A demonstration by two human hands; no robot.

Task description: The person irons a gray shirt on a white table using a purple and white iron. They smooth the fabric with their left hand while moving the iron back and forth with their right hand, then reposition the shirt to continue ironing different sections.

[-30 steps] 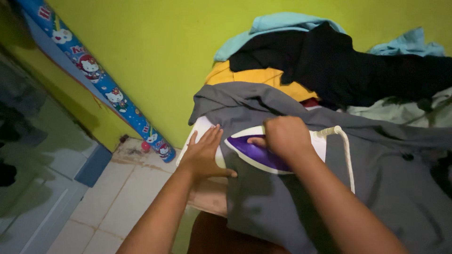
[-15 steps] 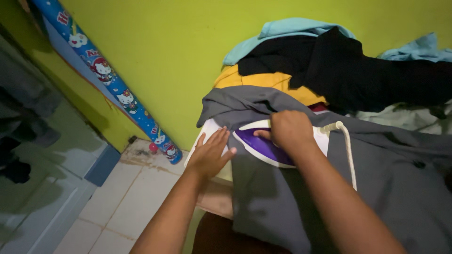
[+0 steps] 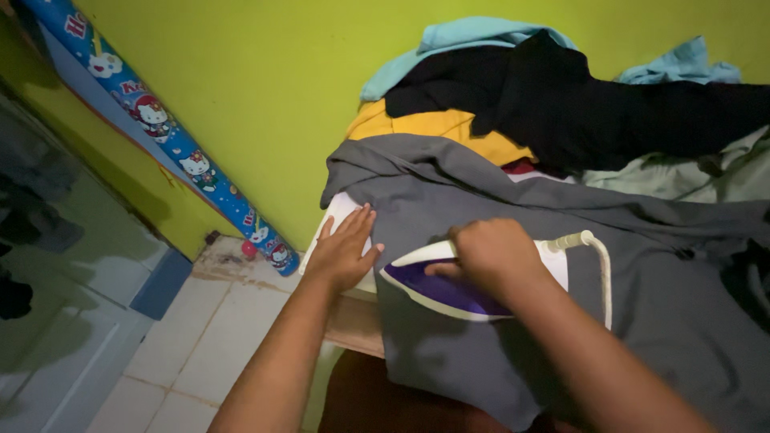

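Against the lime-green wall (image 3: 265, 88), the grey garment (image 3: 642, 273) drapes the board, the right hand (image 3: 491, 252) clenched on the purple-and-white iron (image 3: 437, 285), nose pointing left toward the flat, empty left hand (image 3: 343, 250) just beside it.

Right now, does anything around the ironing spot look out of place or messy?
Yes. A loose heap of black, yellow and light blue clothes is piled against the green wall, crowding the grey garment under the purple and white iron. The right hand grips the iron; the left hand rests flat at the garment's edge.
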